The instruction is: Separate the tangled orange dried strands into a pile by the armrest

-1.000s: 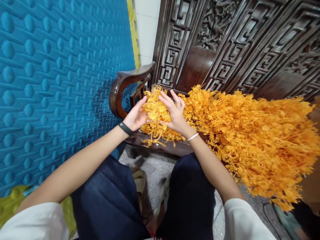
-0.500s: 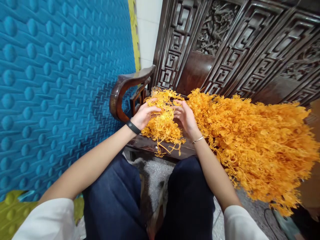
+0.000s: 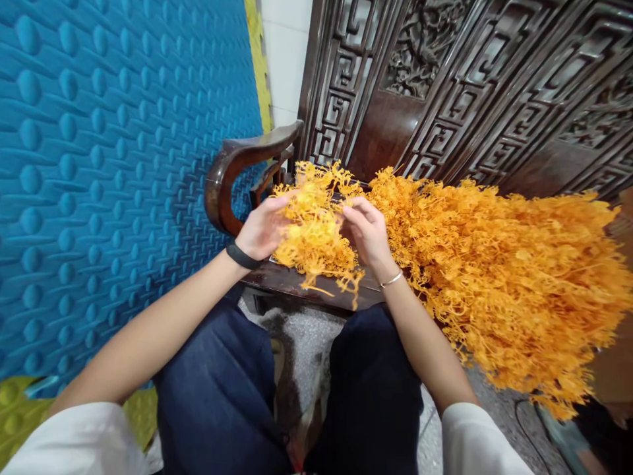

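Note:
A bunch of yellow-orange artificial plant sprigs (image 3: pixel 319 227), thin and curly, hangs above the dark wooden bench seat (image 3: pixel 291 282) in front of me. My left hand (image 3: pixel 264 229), with a black wristband, holds the bunch from its left side; its fingertips are hidden among the strands. On the right side, my right hand (image 3: pixel 368 232), wearing a thin bracelet, has thumb and fingers pinched together at the edge of the same sprigs. A few loose stems dangle at the bottom of the bunch.
A large heap of the same orange sprigs (image 3: pixel 499 277) spreads along the bench to my right. Behind rises a carved wooden backrest (image 3: pixel 386 132), with a curved armrest (image 3: pixel 217 178) at left. A blue bumpy foam mat (image 3: pixel 113 165) lies on the left.
My left hand has shifted left and slightly down, its fingers now further behind the strands. The right hand's fingers, spread before, have closed into a pinch at the bunch's edge.

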Available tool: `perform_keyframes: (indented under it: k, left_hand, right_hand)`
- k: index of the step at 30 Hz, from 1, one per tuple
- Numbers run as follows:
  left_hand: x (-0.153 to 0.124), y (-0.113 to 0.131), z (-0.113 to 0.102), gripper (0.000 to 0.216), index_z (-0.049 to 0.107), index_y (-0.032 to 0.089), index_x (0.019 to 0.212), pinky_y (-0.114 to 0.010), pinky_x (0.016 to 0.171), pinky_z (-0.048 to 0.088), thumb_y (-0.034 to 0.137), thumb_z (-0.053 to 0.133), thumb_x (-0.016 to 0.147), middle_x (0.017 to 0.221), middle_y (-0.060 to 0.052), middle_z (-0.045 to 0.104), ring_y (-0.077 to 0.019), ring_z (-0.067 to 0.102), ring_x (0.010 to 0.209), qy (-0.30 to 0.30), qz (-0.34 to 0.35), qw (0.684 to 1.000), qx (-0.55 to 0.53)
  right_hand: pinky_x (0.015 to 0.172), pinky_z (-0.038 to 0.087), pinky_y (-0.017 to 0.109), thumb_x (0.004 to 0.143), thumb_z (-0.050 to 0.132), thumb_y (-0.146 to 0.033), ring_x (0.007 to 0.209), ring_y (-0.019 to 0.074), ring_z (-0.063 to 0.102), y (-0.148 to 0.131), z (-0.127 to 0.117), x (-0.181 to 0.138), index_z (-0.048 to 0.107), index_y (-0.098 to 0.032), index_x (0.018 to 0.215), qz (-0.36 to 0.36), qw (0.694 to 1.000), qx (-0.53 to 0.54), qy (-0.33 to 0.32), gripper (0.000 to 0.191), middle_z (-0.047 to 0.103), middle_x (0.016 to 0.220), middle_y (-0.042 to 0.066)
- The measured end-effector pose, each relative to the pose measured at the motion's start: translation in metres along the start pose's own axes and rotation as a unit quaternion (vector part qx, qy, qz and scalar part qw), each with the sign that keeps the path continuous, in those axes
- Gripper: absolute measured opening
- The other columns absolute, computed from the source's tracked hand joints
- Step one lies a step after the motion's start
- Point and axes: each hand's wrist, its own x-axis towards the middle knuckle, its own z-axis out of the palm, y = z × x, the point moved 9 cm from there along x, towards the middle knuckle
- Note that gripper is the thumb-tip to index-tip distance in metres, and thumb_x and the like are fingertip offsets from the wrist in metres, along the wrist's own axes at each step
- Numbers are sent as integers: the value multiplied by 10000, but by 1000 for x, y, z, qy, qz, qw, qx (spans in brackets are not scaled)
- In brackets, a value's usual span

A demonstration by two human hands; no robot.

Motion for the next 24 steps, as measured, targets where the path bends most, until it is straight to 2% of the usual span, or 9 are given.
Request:
perform_keyframes:
  k: [3, 6, 9, 12, 15, 17, 19, 21, 24]
  left_hand:
    - [-10, 2, 3, 823, 565, 157, 1084, -368, 763, 475, 803, 231, 697, 948, -125, 664, -271, 581, 985, -27, -28, 999, 14]
    - [-15, -2, 5, 1017, 530, 131, 1152, -390, 758, 462, 850, 13, 652, 913, -134, 662, -283, 587, 949, -48, -68, 995, 48]
    - [-16, -22, 6, 1016, 578, 143, 1095, -372, 630, 475, 882, 75, 612, 814, -145, 670, -277, 625, 761, -102, -159, 979, 78]
    - [-20, -45, -4, 946, 673, 157, 853, -333, 536, 461, 896, 148, 579, 591, -122, 633, -238, 600, 570, -149, -245, 944, 161]
    - [-19, -52, -12, 840, 695, 174, 712, -298, 636, 480, 852, 203, 643, 661, -102, 667, -219, 622, 680, -183, -200, 925, 267]
    - [-17, -46, -15, 729, 705, 193, 755, -277, 722, 475, 787, 286, 706, 808, -77, 697, -205, 624, 809, -179, -123, 925, 311]
    - [-18, -40, -15, 656, 697, 201, 873, -287, 777, 466, 728, 325, 753, 887, -66, 698, -198, 623, 866, -166, -69, 934, 309]
    - [-21, -39, -10, 569, 665, 205, 968, -305, 808, 462, 663, 381, 786, 891, -67, 697, -197, 630, 879, -178, -51, 939, 290]
    - [-25, -45, 0, 368, 631, 220, 1027, -304, 822, 465, 457, 621, 746, 919, -55, 691, -198, 628, 914, -210, -54, 927, 305]
  right_hand:
    - [654, 466, 257, 758, 532, -364, 653, 96, 513, 5, 17, -8, 475, -224, 741, 47, 995, 61, -62, 152, 481, 704, -16]
    - [640, 476, 255, 745, 545, -362, 635, 89, 533, 6, 31, -16, 476, -209, 749, 83, 984, 89, -132, 169, 519, 717, -14]
    - [613, 478, 246, 746, 580, -303, 595, 82, 570, 6, 48, -27, 491, -194, 783, 112, 958, 94, -246, 146, 577, 695, -23]
    - [635, 488, 246, 756, 593, -251, 601, 89, 612, 12, 69, -49, 517, -170, 786, 153, 901, 38, -403, 115, 645, 718, -1]
    - [640, 488, 226, 767, 585, -247, 601, 79, 610, 21, 83, -68, 556, -148, 767, 169, 848, -33, -501, 103, 651, 707, 0]
    - [605, 475, 200, 763, 597, -250, 558, 59, 580, 27, 89, -70, 580, -139, 768, 160, 841, -71, -512, 112, 626, 648, -21]
    - [552, 454, 176, 765, 601, -264, 527, 44, 546, 31, 90, -66, 595, -136, 785, 151, 854, -84, -490, 129, 613, 635, -26]
    - [505, 431, 159, 775, 591, -287, 526, 37, 525, 32, 87, -58, 598, -143, 803, 145, 878, -70, -450, 147, 619, 661, -19]
    - [436, 375, 157, 780, 593, -324, 481, 33, 477, 34, 77, -45, 593, -164, 809, 137, 913, -52, -380, 163, 595, 615, -34]
